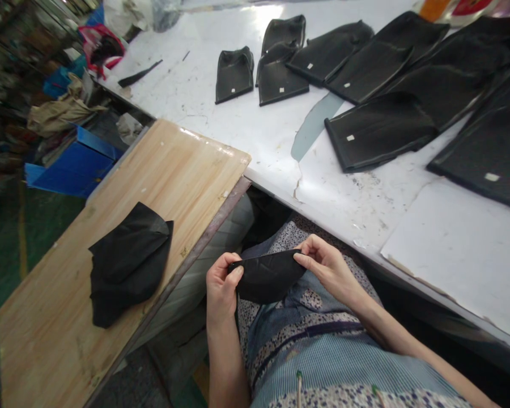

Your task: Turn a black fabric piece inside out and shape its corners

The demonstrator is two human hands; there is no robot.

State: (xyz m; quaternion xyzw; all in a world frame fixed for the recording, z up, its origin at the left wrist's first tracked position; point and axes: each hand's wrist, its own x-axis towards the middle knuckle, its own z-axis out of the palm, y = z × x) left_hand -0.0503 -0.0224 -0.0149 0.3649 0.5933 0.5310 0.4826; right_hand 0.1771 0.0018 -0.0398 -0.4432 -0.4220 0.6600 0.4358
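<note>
A small black fabric piece (267,276) is stretched over my lap between both hands. My left hand (221,289) pinches its left end with thumb and fingers. My right hand (327,266) grips its right end along the top edge. The piece is curved like a half circle, with its lower edge hanging down. A small pile of similar black fabric pieces (127,263) lies on the wooden board (165,164) to my left.
A white worktable (246,113) ahead carries several flat black fabric panels (378,133) with small white tags. A white sheet (459,249) lies on its near right part. Blue boxes (74,164) and cloth clutter sit on the floor at left.
</note>
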